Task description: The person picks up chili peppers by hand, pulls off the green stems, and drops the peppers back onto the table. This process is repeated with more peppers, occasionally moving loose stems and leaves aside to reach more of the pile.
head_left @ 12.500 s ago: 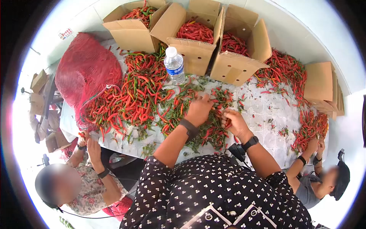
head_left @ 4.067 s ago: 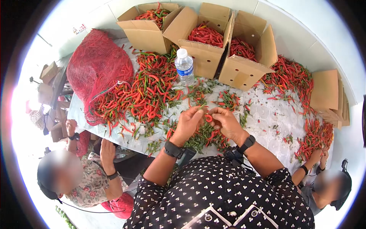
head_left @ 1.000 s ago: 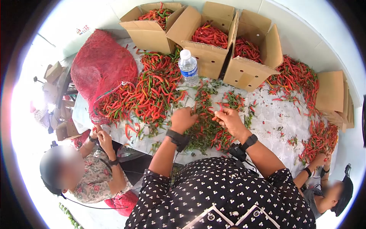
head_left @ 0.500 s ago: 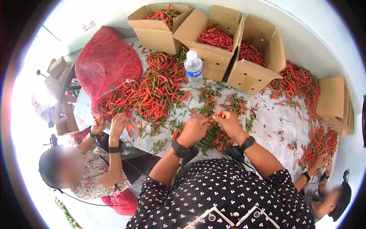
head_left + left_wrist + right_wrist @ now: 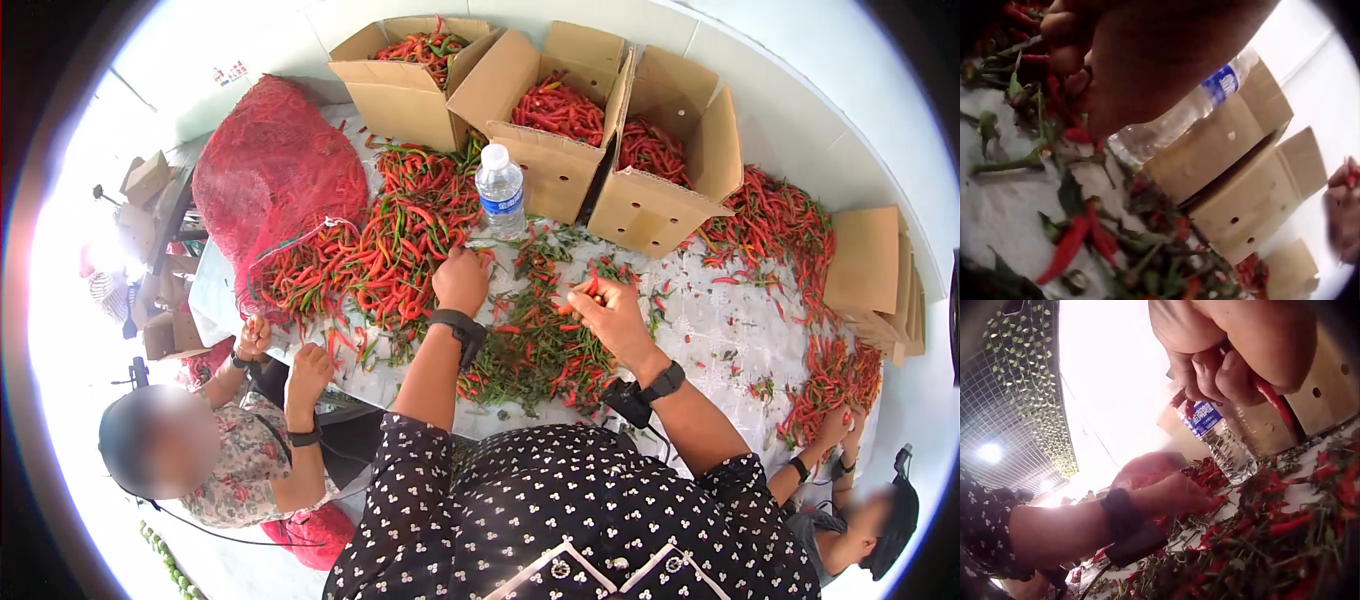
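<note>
My left hand (image 5: 461,284) is at the right edge of a big pile of red and green chillies (image 5: 385,262), its fingers curled down. Seen from the left wrist, that hand (image 5: 1141,62) has its fingertips bunched among chillies, pinching a red one (image 5: 1055,89). My right hand (image 5: 615,318) is raised over a heap of small chillies and green stems (image 5: 530,345), gripping red chillies (image 5: 594,287). The right wrist view shows that hand (image 5: 1235,350) with curled fingers and a red chilli (image 5: 1272,400) sticking out beside them.
A water bottle (image 5: 501,192) stands beyond my hands, before cardboard boxes (image 5: 560,150) of chillies. A red mesh bag (image 5: 280,175) lies left. More chillies (image 5: 825,375) lie at the right. One person (image 5: 250,450) sits at the left, another (image 5: 835,520) at the right.
My hands were together half a second ago. The left has moved left and away from me to the big pile; the right has shifted slightly right, still holding chillies.
</note>
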The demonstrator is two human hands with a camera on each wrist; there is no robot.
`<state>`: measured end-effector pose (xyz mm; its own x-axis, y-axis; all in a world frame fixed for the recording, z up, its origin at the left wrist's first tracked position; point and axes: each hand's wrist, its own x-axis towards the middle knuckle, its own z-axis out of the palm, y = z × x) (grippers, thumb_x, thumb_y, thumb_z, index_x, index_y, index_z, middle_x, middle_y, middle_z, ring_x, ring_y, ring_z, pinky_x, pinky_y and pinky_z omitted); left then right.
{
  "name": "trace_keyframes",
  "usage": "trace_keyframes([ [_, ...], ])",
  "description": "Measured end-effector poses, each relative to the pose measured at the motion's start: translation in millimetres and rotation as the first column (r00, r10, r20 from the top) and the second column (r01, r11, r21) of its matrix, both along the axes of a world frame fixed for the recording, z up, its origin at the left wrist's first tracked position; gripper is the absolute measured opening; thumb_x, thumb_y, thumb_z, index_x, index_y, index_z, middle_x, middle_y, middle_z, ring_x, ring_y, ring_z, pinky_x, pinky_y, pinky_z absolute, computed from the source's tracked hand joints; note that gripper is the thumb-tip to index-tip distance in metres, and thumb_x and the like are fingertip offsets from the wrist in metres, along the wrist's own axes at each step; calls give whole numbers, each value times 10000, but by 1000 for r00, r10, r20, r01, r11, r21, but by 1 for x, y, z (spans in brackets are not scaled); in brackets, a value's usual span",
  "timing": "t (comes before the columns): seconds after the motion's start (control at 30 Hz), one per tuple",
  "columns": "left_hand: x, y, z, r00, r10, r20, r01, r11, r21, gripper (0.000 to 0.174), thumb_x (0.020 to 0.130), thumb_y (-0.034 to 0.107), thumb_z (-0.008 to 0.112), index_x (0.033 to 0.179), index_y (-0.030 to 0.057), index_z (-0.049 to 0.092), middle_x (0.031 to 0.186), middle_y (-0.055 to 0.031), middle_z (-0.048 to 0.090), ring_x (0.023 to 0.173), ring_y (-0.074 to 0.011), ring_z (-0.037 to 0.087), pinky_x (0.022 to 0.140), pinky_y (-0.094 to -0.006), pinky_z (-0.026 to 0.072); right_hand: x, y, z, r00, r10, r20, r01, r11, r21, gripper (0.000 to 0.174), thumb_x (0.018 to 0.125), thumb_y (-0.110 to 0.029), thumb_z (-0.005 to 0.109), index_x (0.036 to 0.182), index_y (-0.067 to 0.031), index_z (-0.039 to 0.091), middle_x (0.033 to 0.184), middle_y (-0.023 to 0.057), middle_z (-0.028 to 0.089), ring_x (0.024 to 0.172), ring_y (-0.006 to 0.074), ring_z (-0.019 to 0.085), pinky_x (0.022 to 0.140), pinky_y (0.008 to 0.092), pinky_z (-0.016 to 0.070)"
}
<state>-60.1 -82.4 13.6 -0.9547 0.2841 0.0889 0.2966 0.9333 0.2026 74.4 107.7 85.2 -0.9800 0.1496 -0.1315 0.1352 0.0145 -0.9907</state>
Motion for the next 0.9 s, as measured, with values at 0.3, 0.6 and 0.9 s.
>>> trace_keyframes([
  [0.3,28,-2,-21,975,-221,6,219,969,112,248,763,243,611,788,2,560,812,-165,595,668,-314,610,559,-412,503,-1,-6,-43,950,68,306,-36,994,-108,195,862,-207,594,850,-12,601,733,19,600,563,42,472,492,202,385],
  [0.6,27,0,-19,943,-322,82,234,820,523,246,718,201,676,850,24,569,805,-173,589,751,-339,599,633,-422,490,-20,-13,-71,937,120,329,-32,965,-261,143,850,-182,593,845,-39,581,668,-15,544,525,42,440,422,202,325],
  [0.9,32,17,-10,954,-294,55,258,904,342,268,727,175,642,966,84,564,842,-187,575,743,-379,574,619,-466,462,-7,-8,-68,909,14,416,60,985,-164,181,879,-187,565,904,-12,608,679,-13,533,523,42,417,419,215,297],
])
